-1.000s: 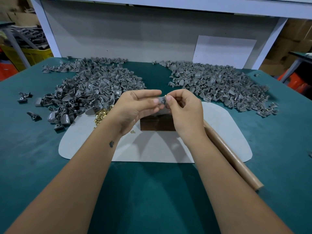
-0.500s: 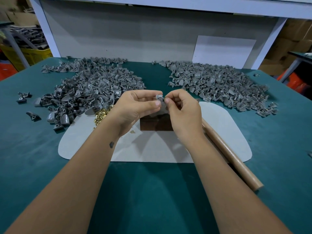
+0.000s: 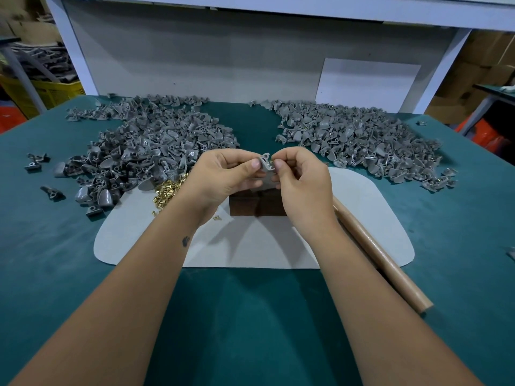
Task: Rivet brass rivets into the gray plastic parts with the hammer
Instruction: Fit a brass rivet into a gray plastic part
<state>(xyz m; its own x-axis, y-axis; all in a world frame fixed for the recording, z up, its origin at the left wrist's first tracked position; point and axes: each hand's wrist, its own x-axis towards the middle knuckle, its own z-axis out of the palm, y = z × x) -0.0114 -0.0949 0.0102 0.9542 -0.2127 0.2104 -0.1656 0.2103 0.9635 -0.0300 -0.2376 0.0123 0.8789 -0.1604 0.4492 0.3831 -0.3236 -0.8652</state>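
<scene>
The fingers point(image 3: 255, 164) of the left hand point(image 3: 223, 179) pinch one gray plastic part point(image 3: 266, 162), thumb tip pressed against its left side. The fingers of the right hand point(image 3: 302, 181) are curled and pinch at the same part from its right side; whether a rivet sits between them cannot be told, as that spot is too small to read. The part is held up in the air between the two hands, above a dark brown block point(image 3: 255, 204) that stands on a pale gray mat point(image 3: 362, 207).

Just beside the left wrist, a heap of brass rivets point(image 3: 167, 190) lies at the mat's far left edge, with a few loose ones scattered nearer the block. The hammer's wooden handle point(image 3: 381, 257) rests along the right side of the mat, running toward the near right and partly hidden under the right forearm; its head is not visible.

Beyond the hands, two large piles of gray plastic parts cover the green desk point(image 3: 250, 316): the left pile point(image 3: 145, 151) touches the mat and the rivets, and the right pile point(image 3: 359, 140) spreads along the mat's far right edge. A few stray parts point(image 3: 36, 161) lie well apart at the far left.
</scene>
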